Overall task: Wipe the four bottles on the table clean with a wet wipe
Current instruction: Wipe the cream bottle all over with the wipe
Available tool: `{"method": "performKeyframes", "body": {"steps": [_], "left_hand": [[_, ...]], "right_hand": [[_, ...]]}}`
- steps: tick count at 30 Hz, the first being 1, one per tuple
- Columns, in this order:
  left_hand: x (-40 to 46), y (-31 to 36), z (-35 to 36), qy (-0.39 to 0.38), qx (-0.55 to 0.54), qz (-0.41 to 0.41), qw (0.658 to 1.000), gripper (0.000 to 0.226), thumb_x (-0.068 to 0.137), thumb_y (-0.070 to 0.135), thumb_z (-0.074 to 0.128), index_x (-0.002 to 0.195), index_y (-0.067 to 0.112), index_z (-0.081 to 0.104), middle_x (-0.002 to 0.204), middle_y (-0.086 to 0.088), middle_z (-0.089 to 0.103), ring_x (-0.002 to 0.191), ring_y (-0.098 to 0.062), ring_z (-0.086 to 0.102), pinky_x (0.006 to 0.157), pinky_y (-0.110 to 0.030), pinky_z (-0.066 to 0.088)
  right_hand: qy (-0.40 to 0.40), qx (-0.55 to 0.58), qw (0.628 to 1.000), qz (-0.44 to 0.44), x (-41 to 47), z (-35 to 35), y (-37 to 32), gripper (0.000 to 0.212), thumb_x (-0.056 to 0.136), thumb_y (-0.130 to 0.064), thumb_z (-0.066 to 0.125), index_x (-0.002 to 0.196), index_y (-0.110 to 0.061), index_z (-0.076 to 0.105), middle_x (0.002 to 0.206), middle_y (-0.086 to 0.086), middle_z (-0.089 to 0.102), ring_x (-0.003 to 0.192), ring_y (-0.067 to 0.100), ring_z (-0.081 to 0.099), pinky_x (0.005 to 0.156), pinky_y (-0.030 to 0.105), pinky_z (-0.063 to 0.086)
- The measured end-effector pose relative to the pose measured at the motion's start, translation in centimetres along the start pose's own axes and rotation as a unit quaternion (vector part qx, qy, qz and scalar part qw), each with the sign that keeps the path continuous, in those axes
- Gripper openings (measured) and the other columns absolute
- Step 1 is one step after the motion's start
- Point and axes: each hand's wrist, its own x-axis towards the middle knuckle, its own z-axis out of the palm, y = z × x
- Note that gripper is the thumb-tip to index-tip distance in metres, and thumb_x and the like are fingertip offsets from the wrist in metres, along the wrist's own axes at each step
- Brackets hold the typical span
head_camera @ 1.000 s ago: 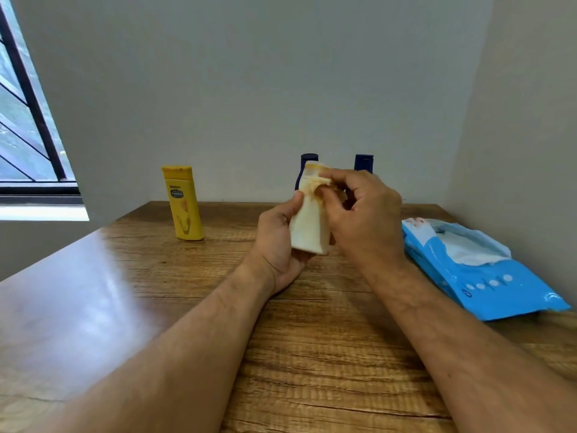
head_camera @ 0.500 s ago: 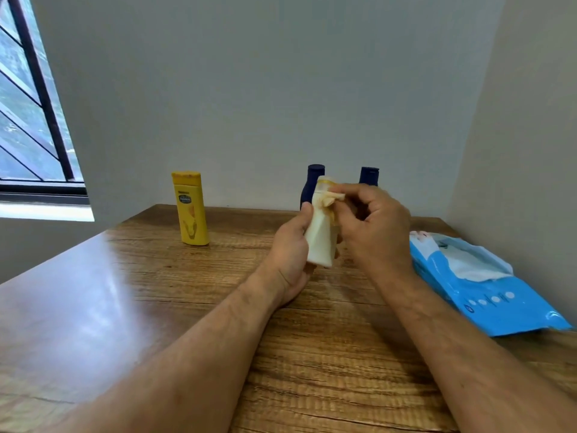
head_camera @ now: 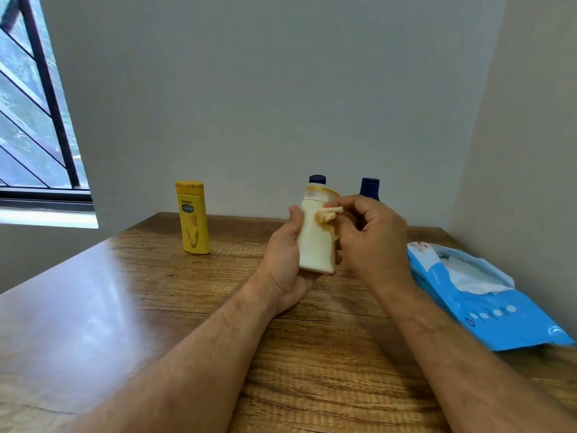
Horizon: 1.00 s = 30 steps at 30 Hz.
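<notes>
Cream lotion bottle (head_camera: 315, 242): gripped upright by left hand (head_camera: 285, 260), steadied so right hand (head_camera: 371, 239) pinched wet wipe (head_camera: 327, 214) against its shoulder.

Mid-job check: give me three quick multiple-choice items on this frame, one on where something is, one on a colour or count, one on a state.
1. Where is the wipes pack?
A. by the window
B. right side of the table
C. in the left hand

2. Colour of the bottle standing alone at left?
A. yellow
B. red
C. green

3. The cream bottle is:
A. lying on the table
B. standing capped
C. held and being wiped

Answers:
1 B, it lies right of both arms.
2 A, the yellow bottle.
3 C, left hand holds the cream bottle; right hand presses a wipe to it.
</notes>
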Motion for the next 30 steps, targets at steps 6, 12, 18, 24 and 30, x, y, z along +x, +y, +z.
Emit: {"method": "performKeyframes", "body": {"steps": [6,12,18,24,30], "left_hand": [[0.7,1.1,-0.9,0.052,-0.050,0.069,0.995,0.062,0.093,0.055,0.053,0.127,0.004,0.059,0.132,-0.029,0.060,0.125,-0.043,0.056,0.112,-0.058,0.038],[0.1,1.0,-0.5,0.046,0.004,0.033,0.998,0.050,0.097,0.049,0.051,0.123,0.007,0.060,0.123,-0.026,0.067,0.113,-0.039,0.064,0.095,-0.056,0.053],[0.7,0.6,-0.3,0.066,0.042,0.010,0.997,0.042,0.103,0.039,0.045,0.126,0.005,0.057,0.107,-0.019,0.072,0.090,-0.030,0.070,0.070,-0.042,0.060],[1.2,1.0,-1.1,0.120,0.037,0.004,0.992,0.043,0.104,0.039,0.044,0.124,0.004,0.058,0.115,-0.026,0.070,0.109,-0.040,0.067,0.103,-0.056,0.047],[0.5,0.3,-0.3,0.030,0.048,-0.021,0.998,0.035,0.101,0.037,0.050,0.114,0.007,0.062,0.087,-0.012,0.071,0.075,-0.020,0.066,0.068,-0.038,0.053]], "right_hand": [[-0.175,-0.042,0.983,-0.023,-0.4,-0.3,-0.1,0.025,0.085,-0.007,0.071,0.086,-0.031,0.075,0.092,-0.016,0.067,0.090,-0.008,0.058,0.070,0.001,0.044],[-0.075,-0.012,0.997,-0.003,0.0,-0.1,0.0,0.024,0.088,-0.012,0.069,0.089,-0.036,0.071,0.096,-0.013,0.068,0.091,-0.008,0.059,0.068,0.001,0.045],[-0.063,0.046,0.996,0.046,0.2,-0.6,-0.5,0.016,0.089,-0.012,0.069,0.091,-0.027,0.074,0.081,-0.013,0.070,0.066,-0.004,0.062,0.053,0.010,0.047],[-0.187,0.058,0.979,0.052,-0.3,-0.5,-1.1,0.017,0.085,-0.009,0.073,0.085,-0.025,0.077,0.065,-0.016,0.067,0.053,-0.007,0.059,0.049,0.007,0.043],[0.018,0.036,0.997,0.066,0.5,-0.7,-0.4,0.012,0.089,-0.021,0.068,0.096,-0.029,0.074,0.085,-0.006,0.070,0.069,0.012,0.062,0.057,0.027,0.053]]}}
